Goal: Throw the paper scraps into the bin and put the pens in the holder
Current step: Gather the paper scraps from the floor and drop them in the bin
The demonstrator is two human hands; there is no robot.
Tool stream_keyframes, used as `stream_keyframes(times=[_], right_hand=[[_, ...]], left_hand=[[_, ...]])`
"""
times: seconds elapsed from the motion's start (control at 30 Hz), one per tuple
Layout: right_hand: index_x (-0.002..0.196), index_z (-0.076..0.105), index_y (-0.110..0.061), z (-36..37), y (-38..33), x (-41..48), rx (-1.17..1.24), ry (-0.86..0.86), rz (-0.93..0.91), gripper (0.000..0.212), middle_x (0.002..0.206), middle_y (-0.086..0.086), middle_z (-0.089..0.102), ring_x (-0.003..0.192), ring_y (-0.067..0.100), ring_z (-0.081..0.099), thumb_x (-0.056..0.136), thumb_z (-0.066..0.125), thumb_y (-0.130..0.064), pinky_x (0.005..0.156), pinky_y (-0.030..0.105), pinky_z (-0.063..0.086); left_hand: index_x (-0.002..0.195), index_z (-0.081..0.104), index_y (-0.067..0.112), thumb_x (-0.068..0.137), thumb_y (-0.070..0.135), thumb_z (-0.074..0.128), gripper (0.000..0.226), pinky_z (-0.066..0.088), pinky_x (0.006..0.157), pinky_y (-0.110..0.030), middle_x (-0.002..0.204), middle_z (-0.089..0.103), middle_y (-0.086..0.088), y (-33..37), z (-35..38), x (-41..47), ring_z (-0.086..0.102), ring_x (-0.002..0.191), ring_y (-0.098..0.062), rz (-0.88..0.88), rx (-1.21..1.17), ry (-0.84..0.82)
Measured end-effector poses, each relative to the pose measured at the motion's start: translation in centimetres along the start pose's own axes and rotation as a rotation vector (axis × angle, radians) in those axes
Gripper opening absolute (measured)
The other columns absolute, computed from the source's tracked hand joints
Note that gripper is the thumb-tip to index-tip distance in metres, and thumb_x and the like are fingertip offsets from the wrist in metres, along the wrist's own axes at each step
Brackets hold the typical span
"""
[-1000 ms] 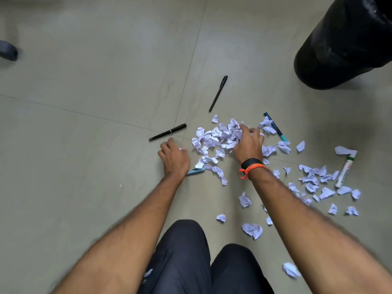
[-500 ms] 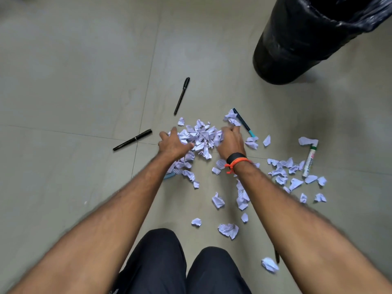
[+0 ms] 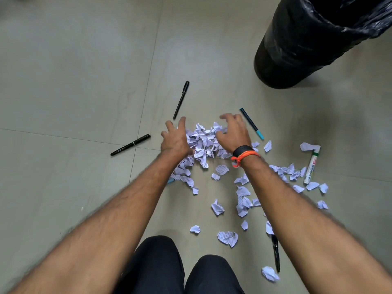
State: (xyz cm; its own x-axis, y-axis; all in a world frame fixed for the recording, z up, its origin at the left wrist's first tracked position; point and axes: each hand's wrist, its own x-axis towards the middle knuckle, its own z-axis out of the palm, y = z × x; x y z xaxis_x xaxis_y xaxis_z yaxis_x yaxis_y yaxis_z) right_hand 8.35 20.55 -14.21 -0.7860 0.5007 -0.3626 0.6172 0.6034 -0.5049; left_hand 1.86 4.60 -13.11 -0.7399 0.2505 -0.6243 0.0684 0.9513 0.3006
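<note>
Both hands have lifted and spread since half a second ago, when they lay pressed flat against the heap of paper scraps [image 3: 203, 141]. Now the left hand [image 3: 176, 139] has its fingers fanned wide at the heap's nine o'clock edge, and the right hand [image 3: 232, 133] curls clawlike over its three o'clock side; each is open and grips nothing, though the palms touch or nearly touch the paper.

Outward from the heap, loose scraps [image 3: 241, 200] trail toward five o'clock and back to the person's knees [image 3: 182, 270]. A black pen [image 3: 181, 100] lies at twelve o'clock just beyond the left fingertips, its long axis running roughly twelve to six. Another black pen [image 3: 130, 144] sits at nine o'clock, slanted. A teal pen [image 3: 251, 123] lies just beside the right hand at two o'clock, and a whiteboard marker [image 3: 311, 166] well off at three o'clock. A third black pen [image 3: 275, 252] lies near the right forearm.

What matters next, I judge, is that the bin [image 3: 307, 43] stands at one to two o'clock, well apart from the heap and nearer the right hand, so a scooped load would travel up and rightward. No pen holder is in view
</note>
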Motion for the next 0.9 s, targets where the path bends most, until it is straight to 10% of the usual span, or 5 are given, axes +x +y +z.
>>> stream_keyframes(times=[0.17, 0.5, 0.9], right_hand=[[0.151, 0.019, -0.032, 0.6, -0.4, 0.1, -0.144, -0.366, -0.032, 0.117, 0.147, 0.016, 0.02, 0.135, 0.038, 0.023, 0.057, 0.088, -0.045, 0.111, 0.047, 0.034], [0.095, 0.065, -0.01, 3.0, -1.7, -2.0, -0.155, -0.188, -0.191, 0.014, 0.097, 0.015, 0.06, 0.093, 0.037, 0.059, 0.082, 0.059, -0.008, 0.069, 0.029, 0.033], [0.077, 0.067, -0.011, -9.1, -2.5, -2.7, 0.097, 0.086, -0.206, 0.013, 0.072, 0.009, 0.068, 0.072, 0.033, 0.058, 0.073, 0.071, -0.023, 0.064, 0.035, 0.048]], left_hand=[[0.145, 0.019, 0.037, 0.065, 0.012, 0.086, 0.108, 0.05, 0.078, -0.042, 0.144, 0.02, -0.011, -0.7, 0.4, 0.5, 0.037, 0.122, -0.037, 0.089, 0.15, -0.077], [0.094, 0.061, 0.01, 0.081, 0.01, 0.06, 0.013, 0.04, 0.068, -0.032, 0.097, 0.061, -0.012, -1.0, 1.2, -0.6, 0.06, 0.089, -0.035, 0.283, 0.038, 0.077], [0.097, 0.071, 0.021, 0.078, 0.018, 0.069, 0.02, 0.047, 0.072, -0.03, 0.091, 0.073, -0.004, 6.3, -7.1, -3.0, 0.066, 0.089, -0.028, 0.518, -0.06, 0.251]])
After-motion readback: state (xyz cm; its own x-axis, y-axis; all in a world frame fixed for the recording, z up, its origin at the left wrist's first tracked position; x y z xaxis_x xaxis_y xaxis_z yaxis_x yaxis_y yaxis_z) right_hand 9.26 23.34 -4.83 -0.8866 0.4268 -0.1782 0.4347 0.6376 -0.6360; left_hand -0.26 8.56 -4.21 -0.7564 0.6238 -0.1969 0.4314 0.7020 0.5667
